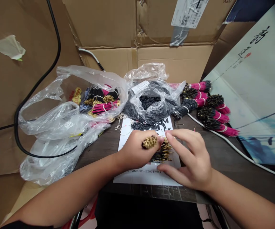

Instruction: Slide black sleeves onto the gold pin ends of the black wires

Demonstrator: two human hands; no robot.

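Note:
My left hand point(137, 148) is closed around a bundle of thin wires point(150, 142); their gold-coloured tips stick out past the thumb, and the rest is hidden in the fist. My right hand point(191, 159) is open, thumb and fingers apart, just to the right of the left fist. Below and between the hands, loose wires with gold ends point(162, 156) lie on a white printed sheet point(149, 178). Short black sleeves point(143, 126) are scattered on the sheet's far part.
Behind the sheet stands a clear plastic bag point(132, 108) of black sleeves. A plastic bag point(54, 127) with wire bundles lies left. Tied pink and black bundles point(219, 116) lie right, beside a white cable point(223, 135). A black cable point(16, 124) loops at left; cardboard point(104, 25) walls the back.

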